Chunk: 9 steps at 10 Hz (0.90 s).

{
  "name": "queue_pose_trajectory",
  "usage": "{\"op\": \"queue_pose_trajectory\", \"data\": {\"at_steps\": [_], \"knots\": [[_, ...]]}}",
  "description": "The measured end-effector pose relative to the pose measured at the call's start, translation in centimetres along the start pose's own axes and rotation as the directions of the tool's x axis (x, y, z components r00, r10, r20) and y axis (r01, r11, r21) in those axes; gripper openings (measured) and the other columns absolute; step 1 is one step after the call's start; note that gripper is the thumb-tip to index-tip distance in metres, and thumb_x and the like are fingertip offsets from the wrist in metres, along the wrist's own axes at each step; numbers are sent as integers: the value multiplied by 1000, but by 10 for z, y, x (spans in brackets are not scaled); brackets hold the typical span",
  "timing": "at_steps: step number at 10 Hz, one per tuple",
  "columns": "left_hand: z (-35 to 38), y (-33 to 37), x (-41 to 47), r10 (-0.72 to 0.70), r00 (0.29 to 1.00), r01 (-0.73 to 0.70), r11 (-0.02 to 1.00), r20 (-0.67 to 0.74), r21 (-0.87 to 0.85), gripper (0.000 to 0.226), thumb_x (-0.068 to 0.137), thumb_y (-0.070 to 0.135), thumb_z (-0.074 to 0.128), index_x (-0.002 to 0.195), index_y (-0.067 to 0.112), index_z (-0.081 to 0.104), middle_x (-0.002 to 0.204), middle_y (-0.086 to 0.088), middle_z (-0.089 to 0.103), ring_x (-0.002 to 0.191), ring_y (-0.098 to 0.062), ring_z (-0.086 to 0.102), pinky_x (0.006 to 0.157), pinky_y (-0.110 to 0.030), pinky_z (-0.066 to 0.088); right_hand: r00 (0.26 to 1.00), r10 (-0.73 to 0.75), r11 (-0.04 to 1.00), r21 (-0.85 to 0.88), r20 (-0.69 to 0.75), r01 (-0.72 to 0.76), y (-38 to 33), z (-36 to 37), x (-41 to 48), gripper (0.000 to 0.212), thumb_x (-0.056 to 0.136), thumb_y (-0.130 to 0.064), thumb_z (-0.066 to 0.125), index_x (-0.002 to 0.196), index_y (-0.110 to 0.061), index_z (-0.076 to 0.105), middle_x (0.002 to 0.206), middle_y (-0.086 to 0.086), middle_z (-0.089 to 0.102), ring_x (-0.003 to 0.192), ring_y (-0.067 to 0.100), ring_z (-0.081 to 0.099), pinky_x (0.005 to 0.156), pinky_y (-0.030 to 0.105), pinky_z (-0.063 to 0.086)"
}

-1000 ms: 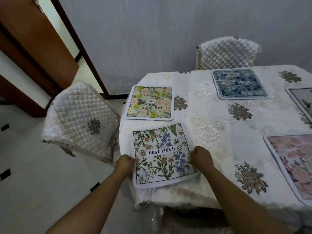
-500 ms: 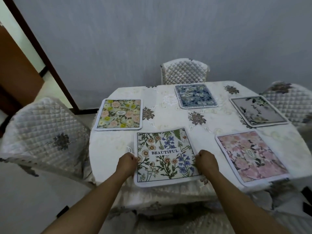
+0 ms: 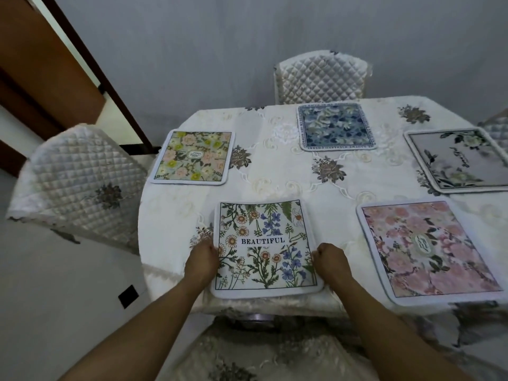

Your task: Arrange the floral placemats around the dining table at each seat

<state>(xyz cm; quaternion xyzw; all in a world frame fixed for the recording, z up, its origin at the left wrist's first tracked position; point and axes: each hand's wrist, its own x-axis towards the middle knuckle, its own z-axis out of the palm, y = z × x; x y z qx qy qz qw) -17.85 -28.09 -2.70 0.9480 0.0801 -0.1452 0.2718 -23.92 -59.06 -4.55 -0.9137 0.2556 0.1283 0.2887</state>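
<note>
A white placemat printed with wildflowers and the word BEAUTIFUL (image 3: 265, 247) lies flat at the table's near edge. My left hand (image 3: 201, 261) grips its left side and my right hand (image 3: 331, 261) grips its right side, fingers curled. Other mats lie flat on the cream embroidered tablecloth (image 3: 277, 171): a green and peach floral mat (image 3: 192, 158) at the left, a blue floral mat (image 3: 336, 125) at the far side, a grey mat with white flowers (image 3: 457, 159) at the right, and a pink floral mat (image 3: 428, 250) at the near right.
Quilted cream chairs stand at the left (image 3: 79, 182), behind the table (image 3: 321, 77) and at the right edge (image 3: 496, 127). Another covered seat (image 3: 247, 356) sits below my arms. A brown door (image 3: 41, 64) and its dark frame are at the far left, a grey wall behind.
The BEAUTIFUL mat has been turned square to the near table edge and slid slightly right between my hands. My view swung right, then settled closer to the table.
</note>
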Motion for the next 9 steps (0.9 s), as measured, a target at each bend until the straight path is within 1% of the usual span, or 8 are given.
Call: {"op": "queue_pose_trajectory", "data": {"at_steps": [1,3,4,5,6,7,8,9], "knots": [[7,-11,-2,-28,999,29,1000,-16,12,17,95,24,48,87,18,62,96,-10,71,77,-24,61,67,-30,47,999,17,999,-30,48,-16,0,14,3,18,93,-20,51,80,-9,58,95,17,69,92,32,64,80,32,47],[30,-35,2,-80,997,79,992,3,102,28,97,33,45,106,10,58,103,-12,69,93,-33,65,76,-40,54,1000,0,996,-94,26,2,7,33,7,15,87,-21,61,87,-6,63,91,15,68,85,30,66,67,28,43],[37,-37,0,-96,995,100,983,-31,156,27,98,33,39,106,10,52,103,-14,68,93,-36,65,80,-44,52,1000,4,993,-121,12,-2,7,37,6,14,84,-21,66,86,-8,62,92,13,68,86,29,65,68,30,45],[36,-36,-3,-74,997,79,965,-30,249,31,98,33,37,116,10,49,109,-12,67,99,-34,65,87,-46,49,1000,-6,976,-218,13,9,4,38,1,11,88,-15,58,97,-10,61,102,12,67,97,29,63,84,39,49],[35,-33,-17,-30,999,14,880,27,475,30,91,28,44,116,12,49,109,-8,66,99,-31,64,89,-44,46,996,-90,912,-399,28,93,-1,32,-6,19,89,-9,48,106,-11,55,108,10,66,99,27,64,86,41,53],[33,-30,-41,65,997,-82,772,50,630,35,86,23,43,119,12,50,108,-9,66,97,-30,62,88,-43,45,976,-192,860,-463,100,217,-10,20,-14,26,86,-10,50,112,-14,53,113,8,61,103,26,59,87,41,52],[14,-17,-55,121,989,-146,754,83,641,39,84,21,46,123,15,49,114,-9,64,104,-30,59,92,-43,42,953,-270,811,-500,138,303,-24,-3,-26,29,87,-18,53,116,-17,52,116,7,57,107,25,53,86,39,46],[-15,2,-54,197,976,-205,719,88,664,37,85,20,50,122,15,49,120,-10,62,108,-29,57,92,-42,40,930,-361,773,-536,66,339,-34,-29,-39,23,87,-22,51,110,-17,53,113,6,58,104,26,52,83,38,43]]}}
